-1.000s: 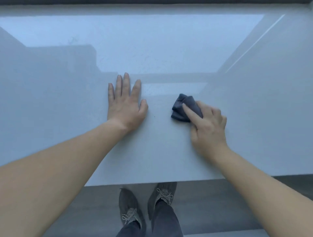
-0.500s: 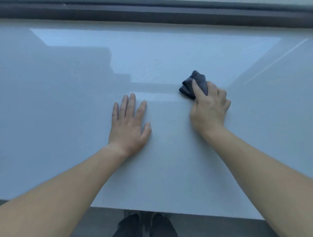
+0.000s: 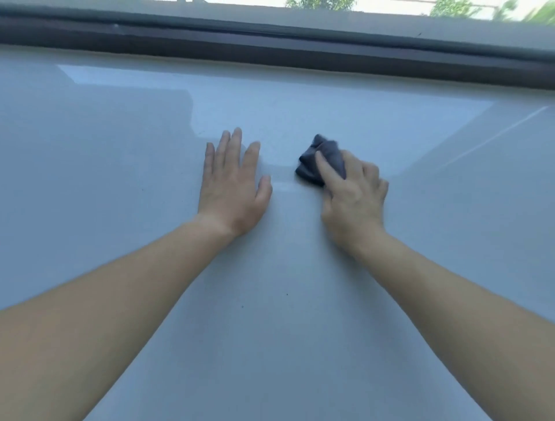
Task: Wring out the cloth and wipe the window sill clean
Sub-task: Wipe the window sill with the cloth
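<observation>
A wide, glossy white window sill (image 3: 120, 180) fills the view. On it lies a small bunched dark grey cloth (image 3: 326, 157), partly covered by my right hand (image 3: 353, 195), whose curled fingers grip it and press it onto the sill. Just left of the cloth, my left hand (image 3: 232, 186) rests flat on the sill with its fingers straight and spread, holding nothing. A few tiny dark specks dot the sill nearer to me.
The dark window frame (image 3: 270, 51) runs across the far edge of the sill, with glass and green foliage (image 3: 318, 3) beyond it. A faint wet streak shows on the sill between my hands.
The view has tilted up, so the window frame shows and my shoes and the floor are gone. My right hand pushed the cloth away from me, then drew it back beside my left hand.
</observation>
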### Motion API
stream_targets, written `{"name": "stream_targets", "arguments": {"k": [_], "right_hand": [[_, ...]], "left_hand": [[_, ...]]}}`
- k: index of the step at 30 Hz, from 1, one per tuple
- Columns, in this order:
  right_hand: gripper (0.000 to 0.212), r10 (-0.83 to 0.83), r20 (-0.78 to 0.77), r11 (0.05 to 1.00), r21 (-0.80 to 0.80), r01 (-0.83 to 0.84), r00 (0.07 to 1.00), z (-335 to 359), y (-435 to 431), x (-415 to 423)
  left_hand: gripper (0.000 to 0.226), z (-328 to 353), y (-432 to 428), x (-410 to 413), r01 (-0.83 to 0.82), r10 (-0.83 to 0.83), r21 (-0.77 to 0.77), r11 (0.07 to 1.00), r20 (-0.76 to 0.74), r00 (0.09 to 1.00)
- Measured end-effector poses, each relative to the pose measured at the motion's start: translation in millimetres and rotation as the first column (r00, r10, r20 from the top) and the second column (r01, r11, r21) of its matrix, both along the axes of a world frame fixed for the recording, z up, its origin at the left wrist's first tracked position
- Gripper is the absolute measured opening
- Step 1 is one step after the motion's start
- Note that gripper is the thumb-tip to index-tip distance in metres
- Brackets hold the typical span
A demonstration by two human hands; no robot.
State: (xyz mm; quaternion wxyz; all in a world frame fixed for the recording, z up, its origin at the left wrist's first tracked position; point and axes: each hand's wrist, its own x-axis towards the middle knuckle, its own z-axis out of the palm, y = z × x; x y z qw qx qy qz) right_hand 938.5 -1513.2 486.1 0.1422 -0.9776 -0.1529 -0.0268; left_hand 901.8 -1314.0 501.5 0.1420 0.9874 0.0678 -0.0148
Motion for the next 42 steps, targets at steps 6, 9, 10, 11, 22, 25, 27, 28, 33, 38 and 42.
{"name": "stream_targets", "arguments": {"k": [6,9,10,11,22,25,27,28,33,38,42], "right_hand": [[0.053,0.057,0.039,0.998,-0.016,-0.056,0.998,-0.1,-20.6,57.1],[0.052,-0.251,-0.002,0.968,0.017,0.251,0.968,-1.0,-8.5,93.1],[0.052,-0.276,0.000,0.961,0.011,0.276,0.961,0.5,2.6,91.6],[0.053,-0.236,0.010,0.972,0.006,0.236,0.972,0.8,13.8,84.8],[0.057,-0.270,0.011,0.962,-0.034,0.270,0.963,-0.9,33.9,148.4],[0.061,0.036,0.039,0.995,-0.092,-0.032,0.999,0.5,66.0,134.1],[0.058,0.179,0.017,0.978,-0.112,-0.176,0.984,3.2,78.6,142.0],[0.056,0.197,0.013,0.974,-0.115,-0.195,0.980,4.9,82.7,149.3],[0.055,0.179,0.046,0.979,-0.111,-0.173,0.983,2.0,62.0,162.9],[0.052,-0.028,0.083,0.997,-0.062,0.034,0.996,-0.5,-31.5,175.2],[0.053,-0.336,0.065,0.942,0.023,0.335,0.940,-5.0,-36.8,160.1]], "left_hand": [[0.067,-18.0,14.8,31.7,0.019,-0.010,0.086,0.996,-0.103,0.995],[0.071,-19.9,15.4,31.8,0.027,-0.019,0.071,0.997,-0.104,0.994],[0.072,-19.0,15.8,32.6,0.026,-0.019,0.063,0.998,-0.107,0.994],[0.073,-18.2,15.9,33.1,0.026,-0.020,0.056,0.998,-0.111,0.994],[0.075,-10.9,15.3,37.6,0.063,-0.055,0.082,0.995,-0.094,0.994],[0.072,-13.8,13.3,39.7,0.056,-0.053,0.064,0.996,-0.039,0.998],[0.072,-14.6,10.7,40.6,0.037,-0.036,0.064,0.997,-0.021,0.999],[0.072,-13.3,9.0,41.9,0.022,-0.020,0.056,0.998,-0.027,0.999],[0.069,-11.5,-1.2,55.5,0.077,-0.078,-0.004,0.997,-0.015,0.997],[0.067,-15.2,-6.3,57.2,0.100,-0.096,0.063,0.993,-0.066,0.993],[0.068,-15.7,-7.3,57.6,0.096,-0.091,0.081,0.992,-0.066,0.994]]}}
